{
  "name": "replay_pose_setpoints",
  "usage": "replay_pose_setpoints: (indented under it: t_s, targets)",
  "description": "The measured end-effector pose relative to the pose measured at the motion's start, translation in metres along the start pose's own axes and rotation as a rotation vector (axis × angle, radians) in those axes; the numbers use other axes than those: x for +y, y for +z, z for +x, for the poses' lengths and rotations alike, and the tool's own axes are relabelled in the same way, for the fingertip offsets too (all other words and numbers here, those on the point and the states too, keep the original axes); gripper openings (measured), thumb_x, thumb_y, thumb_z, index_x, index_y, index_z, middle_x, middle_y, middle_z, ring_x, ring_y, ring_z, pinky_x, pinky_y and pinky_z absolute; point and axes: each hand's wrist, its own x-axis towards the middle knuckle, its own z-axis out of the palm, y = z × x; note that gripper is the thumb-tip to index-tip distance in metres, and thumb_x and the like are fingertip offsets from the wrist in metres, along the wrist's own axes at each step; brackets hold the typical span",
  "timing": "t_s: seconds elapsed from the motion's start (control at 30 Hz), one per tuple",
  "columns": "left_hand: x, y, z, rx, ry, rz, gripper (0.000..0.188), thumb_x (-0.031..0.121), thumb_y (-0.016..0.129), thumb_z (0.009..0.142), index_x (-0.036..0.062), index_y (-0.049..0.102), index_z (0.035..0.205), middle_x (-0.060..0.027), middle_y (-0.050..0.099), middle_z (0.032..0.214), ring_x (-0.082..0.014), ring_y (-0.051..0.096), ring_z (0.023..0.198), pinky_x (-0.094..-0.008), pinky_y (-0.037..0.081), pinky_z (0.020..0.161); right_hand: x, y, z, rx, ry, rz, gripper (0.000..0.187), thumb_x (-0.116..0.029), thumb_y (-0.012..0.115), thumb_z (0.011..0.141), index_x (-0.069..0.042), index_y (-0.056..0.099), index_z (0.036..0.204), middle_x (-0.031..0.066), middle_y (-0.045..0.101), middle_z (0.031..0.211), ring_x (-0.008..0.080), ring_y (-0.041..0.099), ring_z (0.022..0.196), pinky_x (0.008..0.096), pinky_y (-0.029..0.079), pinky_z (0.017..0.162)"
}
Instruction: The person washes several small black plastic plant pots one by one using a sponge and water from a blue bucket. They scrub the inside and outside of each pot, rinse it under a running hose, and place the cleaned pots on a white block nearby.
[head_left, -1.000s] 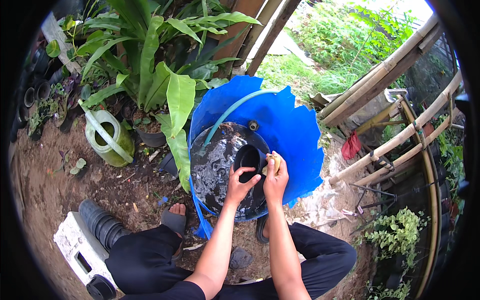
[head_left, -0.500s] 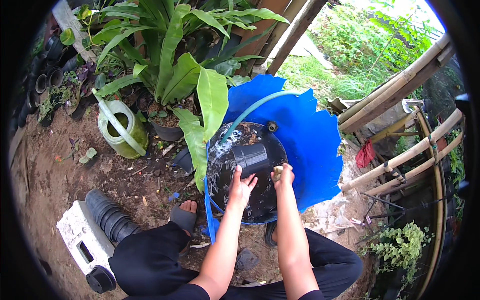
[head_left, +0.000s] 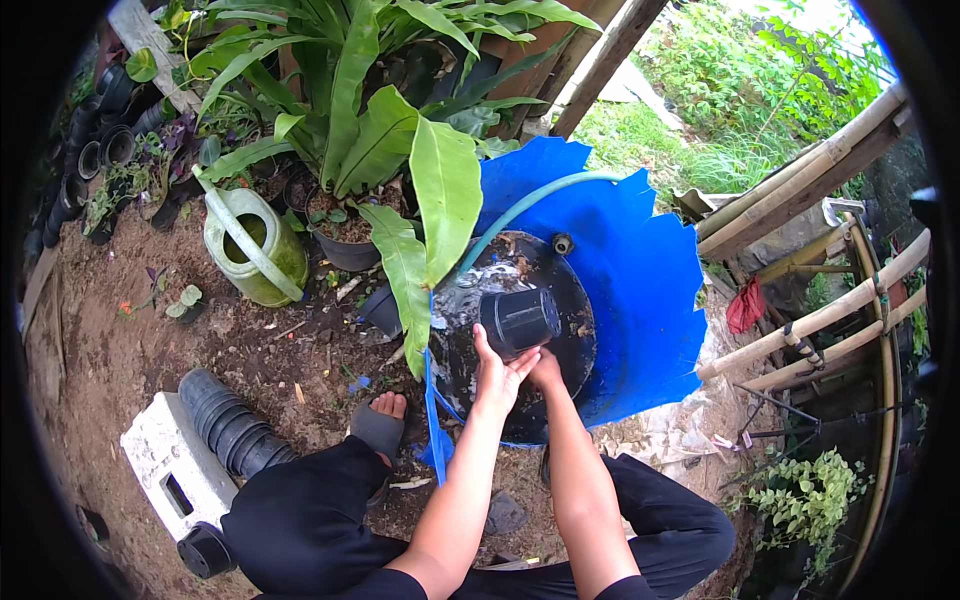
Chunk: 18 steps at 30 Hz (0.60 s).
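Over the water in a blue drum with a jagged rim (head_left: 640, 290), my left hand (head_left: 497, 378) is closed on a black plastic plant pot (head_left: 515, 318). The pot lies on its side, its base toward the right. My right hand (head_left: 546, 372) is at the pot's lower side, close to the left fingertips. Its fingers are curled and partly hidden, and what it holds does not show now. A green hose (head_left: 530, 205) runs over the rim into the dark, foamy water (head_left: 465, 300).
A stack of black pots (head_left: 230, 425) leans on a white block (head_left: 170, 470) at the left. Beyond stand a pale green watering can (head_left: 262, 250) and a large leafy plant (head_left: 355, 130), one leaf overhanging the drum. Bamboo poles (head_left: 830, 320) line the right side.
The pot has turned and tilted in my left hand, its base now raised to the right. My right hand, which held a small pale yellowish lump, has moved left, in against the pot's lower side.
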Motion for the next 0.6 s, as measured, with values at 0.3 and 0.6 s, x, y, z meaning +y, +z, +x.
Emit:
replay_pose_setpoints:
  t_s: [0.3,0.6]
  targets:
    - [-0.006,0.003,0.000,0.063,-0.066,0.306,0.105,0.089,0.039,0.089,0.0064,0.039,0.155,-0.0198,0.052,0.150,-0.0338,0.045,0.143,-0.0647,0.033,0.115,-0.099,-0.075,-0.070,0.034,-0.298,1.176,0.028,-0.020,0.052,0.108,-0.009,0.066,0.130,0.0040,0.071,0.115,0.0140,0.069,0.098,0.0280,0.056,0.078]
    - [-0.020,0.020,-0.003,0.203,0.390,-0.032,0.060,0.047,0.043,0.112,-0.0072,0.058,0.134,-0.0151,0.069,0.128,-0.0216,0.067,0.116,-0.0342,0.051,0.102,-0.113,-0.079,-0.110,0.120,-0.490,0.931,0.031,-0.006,0.055,0.106,-0.005,0.063,0.136,0.0066,0.066,0.129,0.0149,0.062,0.117,0.0294,0.049,0.101]
